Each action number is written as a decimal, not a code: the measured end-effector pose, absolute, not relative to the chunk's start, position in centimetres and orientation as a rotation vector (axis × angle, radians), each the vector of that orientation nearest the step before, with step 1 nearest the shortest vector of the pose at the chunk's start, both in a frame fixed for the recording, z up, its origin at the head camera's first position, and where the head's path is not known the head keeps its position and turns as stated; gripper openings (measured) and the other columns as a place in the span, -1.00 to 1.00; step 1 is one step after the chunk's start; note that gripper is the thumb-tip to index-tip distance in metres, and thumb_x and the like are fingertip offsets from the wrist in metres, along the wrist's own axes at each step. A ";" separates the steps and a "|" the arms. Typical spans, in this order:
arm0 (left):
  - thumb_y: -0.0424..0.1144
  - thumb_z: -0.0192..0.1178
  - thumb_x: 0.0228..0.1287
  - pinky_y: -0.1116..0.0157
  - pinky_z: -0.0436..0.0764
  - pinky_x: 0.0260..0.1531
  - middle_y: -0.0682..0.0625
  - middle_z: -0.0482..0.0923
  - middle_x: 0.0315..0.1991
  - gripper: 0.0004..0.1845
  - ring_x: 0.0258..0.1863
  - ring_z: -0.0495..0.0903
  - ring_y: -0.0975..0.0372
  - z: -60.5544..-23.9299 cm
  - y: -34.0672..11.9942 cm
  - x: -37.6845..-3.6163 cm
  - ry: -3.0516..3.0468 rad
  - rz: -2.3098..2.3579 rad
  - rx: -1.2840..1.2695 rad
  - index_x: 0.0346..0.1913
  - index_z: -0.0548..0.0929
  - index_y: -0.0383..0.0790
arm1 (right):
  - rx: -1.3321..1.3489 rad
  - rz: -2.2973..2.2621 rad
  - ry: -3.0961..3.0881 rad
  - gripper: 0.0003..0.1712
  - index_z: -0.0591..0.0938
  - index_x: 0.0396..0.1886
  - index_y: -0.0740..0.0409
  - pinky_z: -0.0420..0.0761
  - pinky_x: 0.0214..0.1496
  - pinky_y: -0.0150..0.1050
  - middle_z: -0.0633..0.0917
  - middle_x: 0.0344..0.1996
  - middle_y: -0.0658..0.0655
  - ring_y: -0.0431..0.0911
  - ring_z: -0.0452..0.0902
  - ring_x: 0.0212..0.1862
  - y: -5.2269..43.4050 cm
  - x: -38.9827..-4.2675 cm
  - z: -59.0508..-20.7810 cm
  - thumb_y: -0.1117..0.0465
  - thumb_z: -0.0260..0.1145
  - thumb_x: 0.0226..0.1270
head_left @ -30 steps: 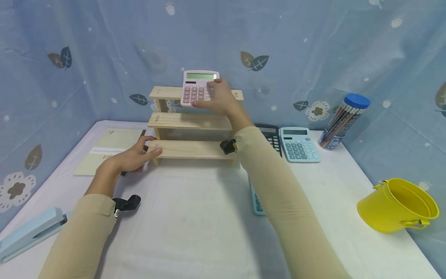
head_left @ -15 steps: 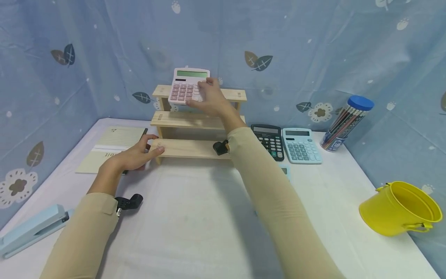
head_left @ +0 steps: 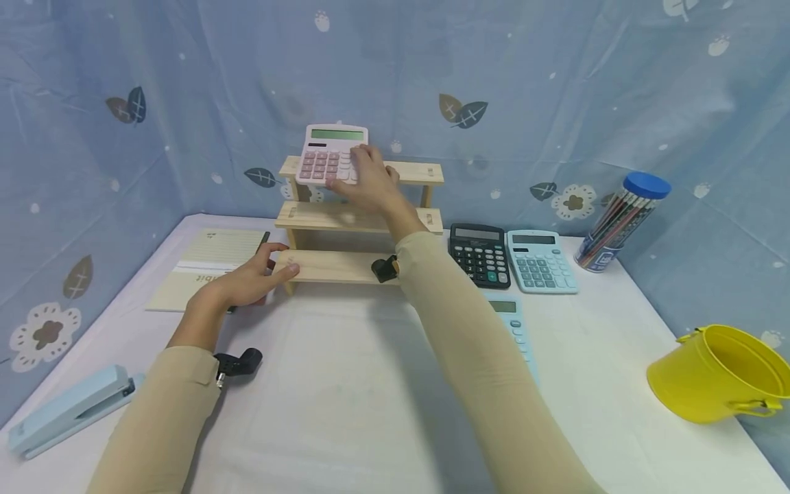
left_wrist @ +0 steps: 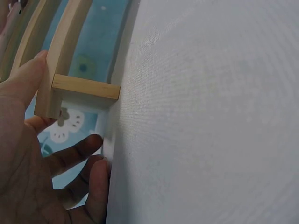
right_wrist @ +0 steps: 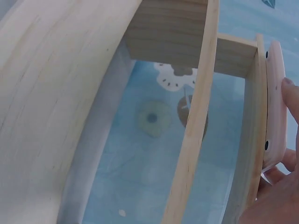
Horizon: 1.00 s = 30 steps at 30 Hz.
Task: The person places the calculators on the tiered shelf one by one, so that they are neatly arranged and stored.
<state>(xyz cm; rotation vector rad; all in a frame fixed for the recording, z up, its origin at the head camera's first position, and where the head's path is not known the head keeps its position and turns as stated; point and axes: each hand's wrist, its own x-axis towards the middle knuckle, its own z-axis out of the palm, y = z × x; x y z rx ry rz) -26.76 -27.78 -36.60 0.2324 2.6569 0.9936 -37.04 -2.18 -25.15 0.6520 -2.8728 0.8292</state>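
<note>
The left hand (head_left: 243, 285) rests with loose fingers against the end of the wooden shelf's (head_left: 345, 216) lowest step, steadying it. The right hand (head_left: 364, 182) grips the pink calculator (head_left: 327, 154) on the top step; it is best set flat, away from the edge. Right of that arm lie three more calculators: one black (head_left: 480, 254), two blue (head_left: 542, 261).

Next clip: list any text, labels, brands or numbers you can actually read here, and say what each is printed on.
Nothing here reads with certainty.
Notebook: a few printed letters on its white band and a small mark at the top corner, both too blurred to read.
Pink calculator, black calculator, light blue calculator: key legends too small to read; displays blank.
Pencil tube: label print too small to read.
Wooden shelf: no text visible.
</note>
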 end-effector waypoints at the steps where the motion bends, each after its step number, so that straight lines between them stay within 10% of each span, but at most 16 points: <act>1: 0.37 -0.06 0.51 0.19 0.56 -0.26 -0.49 0.18 0.35 -0.07 -0.28 0.61 0.00 -36.6 -27.7 -26.8 2.656 0.990 0.234 0.60 -0.21 -0.06 | 0.645 0.828 -2.870 0.01 0.06 0.67 -0.03 -0.16 0.62 0.04 -0.03 0.66 0.04 -0.07 -0.06 0.64 -2.2 -37.0 -25.2 -0.33 0.22 0.44; 30: 0.35 -0.05 0.51 0.18 0.59 -0.24 -0.51 0.13 0.38 -0.06 -0.16 0.59 -0.06 -36.5 -27.5 -26.6 2.636 1.021 0.222 0.61 -0.23 -0.09 | 0.562 0.817 -2.918 0.12 -0.16 0.70 -0.04 -0.21 0.63 -0.03 0.02 0.66 -0.03 -0.12 -0.02 0.63 -2.6 -36.6 -25.1 -0.36 0.19 0.45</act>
